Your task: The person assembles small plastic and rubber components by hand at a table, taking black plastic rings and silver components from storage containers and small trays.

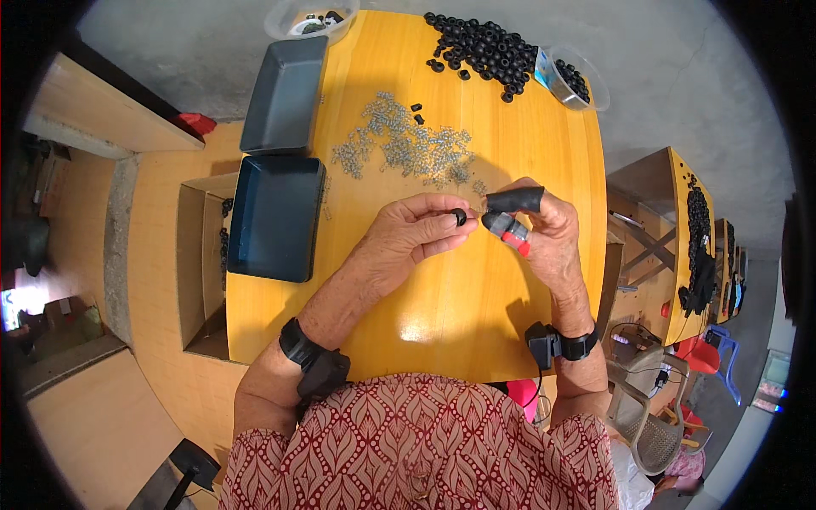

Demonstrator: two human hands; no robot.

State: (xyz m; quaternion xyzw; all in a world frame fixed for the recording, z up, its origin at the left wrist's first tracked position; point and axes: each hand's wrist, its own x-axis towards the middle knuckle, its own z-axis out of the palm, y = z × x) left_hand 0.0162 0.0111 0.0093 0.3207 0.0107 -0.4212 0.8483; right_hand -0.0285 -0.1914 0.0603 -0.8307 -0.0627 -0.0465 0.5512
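Observation:
Over the middle of the table, my left hand [406,231] pinches a small round black plastic piece [460,218] between thumb and fingers. Facing it from close by, my right hand [551,228] has its fingertips drawn together; what they hold, if anything, is too small to make out. A black finger cover [515,200] and a grey one [497,226] with red tape sheathe two of its fingers. Just beyond both hands lies a loose spread of small silvery metal pieces, seemingly springs [408,146], with a few black pieces [417,114] at its far edge.
Two dark trays, one far [285,95] and one near [274,219], line the table's left side. Many black round pieces [484,53] are heaped at the back, beside a clear tub [599,83] of more. Another clear tub [340,30] stands back left. A cardboard box [197,263] sits left of the table.

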